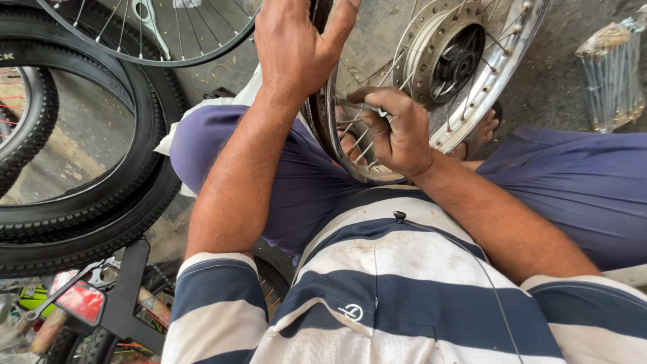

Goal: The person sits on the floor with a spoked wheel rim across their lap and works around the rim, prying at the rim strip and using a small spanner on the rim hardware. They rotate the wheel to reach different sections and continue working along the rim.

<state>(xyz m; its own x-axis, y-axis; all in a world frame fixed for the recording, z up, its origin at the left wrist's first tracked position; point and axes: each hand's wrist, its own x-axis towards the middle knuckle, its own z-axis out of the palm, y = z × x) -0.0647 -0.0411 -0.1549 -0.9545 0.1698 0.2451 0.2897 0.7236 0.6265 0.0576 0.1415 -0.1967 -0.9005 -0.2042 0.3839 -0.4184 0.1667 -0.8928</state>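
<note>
Striped shirt (404,283) below, left hand (293,47) is gripping the half-laced wheel rim (472,114) while right hand (397,128) is clenching a spoke tool (360,106), many spokes loose.

Shiny metal rim (472,114); matt rubber tyres (101,222).

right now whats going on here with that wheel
A seated person works on a spoked metal wheel propped between their knees. The left hand grips the top of the rim, steadying it. The right hand holds a small metal tool against the spokes near the rim. Black tyres lie on the ground to the left, and a wrapped bundle of spokes sits at right.
</note>
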